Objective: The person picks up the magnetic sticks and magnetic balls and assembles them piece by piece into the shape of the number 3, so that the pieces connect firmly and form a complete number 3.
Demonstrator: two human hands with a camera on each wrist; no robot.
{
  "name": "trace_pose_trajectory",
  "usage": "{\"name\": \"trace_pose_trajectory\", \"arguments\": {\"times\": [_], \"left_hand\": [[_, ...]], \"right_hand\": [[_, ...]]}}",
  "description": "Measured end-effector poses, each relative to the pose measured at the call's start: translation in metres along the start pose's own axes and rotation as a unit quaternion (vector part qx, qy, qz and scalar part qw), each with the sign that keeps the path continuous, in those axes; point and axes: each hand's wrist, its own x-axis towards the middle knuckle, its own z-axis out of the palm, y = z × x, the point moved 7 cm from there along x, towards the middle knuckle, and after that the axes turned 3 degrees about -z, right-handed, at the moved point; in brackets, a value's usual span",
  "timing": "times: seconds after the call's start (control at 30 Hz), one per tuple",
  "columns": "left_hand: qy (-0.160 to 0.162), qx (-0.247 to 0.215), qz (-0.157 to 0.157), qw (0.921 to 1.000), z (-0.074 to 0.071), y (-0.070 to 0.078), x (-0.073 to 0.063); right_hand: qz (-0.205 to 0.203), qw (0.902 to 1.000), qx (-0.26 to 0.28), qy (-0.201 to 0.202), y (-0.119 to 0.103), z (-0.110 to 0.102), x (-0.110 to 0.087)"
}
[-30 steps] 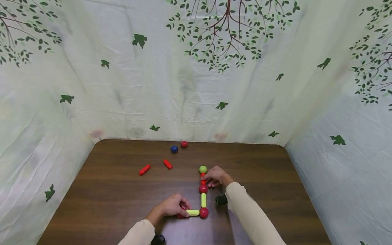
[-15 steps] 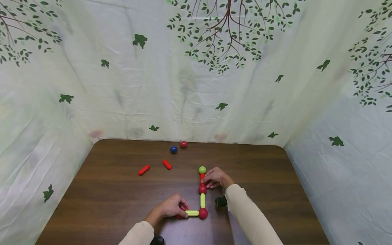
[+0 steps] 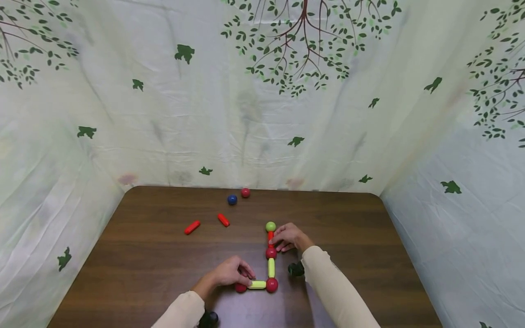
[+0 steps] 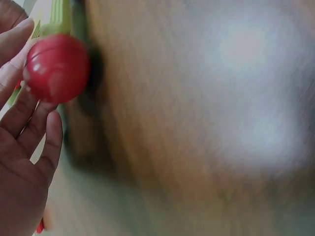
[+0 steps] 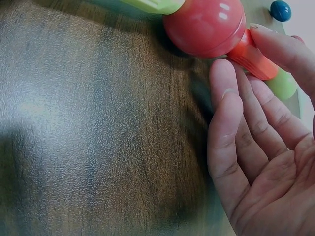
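Note:
Balls and rods form an L on the brown table. My left hand (image 3: 233, 272) pinches the left end of the lower yellow-green rod (image 3: 258, 285), beside a red ball (image 3: 241, 288). In the left wrist view that red ball (image 4: 57, 68) covers part of the fingers. The corner is another red ball (image 3: 272, 285); a second yellow-green rod (image 3: 271, 268) runs from it to a third red ball (image 3: 271, 253). My right hand (image 3: 288, 237) holds the red rod (image 5: 253, 55) beyond that ball between thumb and fingers. A green ball (image 3: 270, 226) caps the far end.
Two loose red rods, one on the left (image 3: 192, 227) and another (image 3: 223, 220), lie on the table (image 3: 143, 264). A blue ball (image 3: 232, 200) and a red ball (image 3: 245, 193) sit near the back edge. A leaf-printed cloth (image 3: 229, 114) hangs behind.
My left hand has shifted slightly off the left red ball, which shows more fully now. The right hand and the L shape stay in place.

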Motion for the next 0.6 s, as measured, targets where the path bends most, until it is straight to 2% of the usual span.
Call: {"name": "trace_pose_trajectory", "arguments": {"times": [0.2, 0.43, 0.6], "left_hand": [[0.013, 0.033, 0.003, 0.9994, -0.025, 0.003, 0.004], [0.064, 0.073, 0.007, 0.9952, -0.075, -0.002, 0.009], [0.107, 0.103, -0.014, 0.9888, -0.109, -0.008, 0.012]], "right_hand": [[-0.001, 1.0, 0.008, -0.005, 0.0, -0.001, -0.001], [-0.007, 0.9996, 0.021, -0.015, -0.004, -0.001, -0.005], [-0.005, 0.9997, 0.022, -0.008, -0.001, -0.001, -0.003]]}}
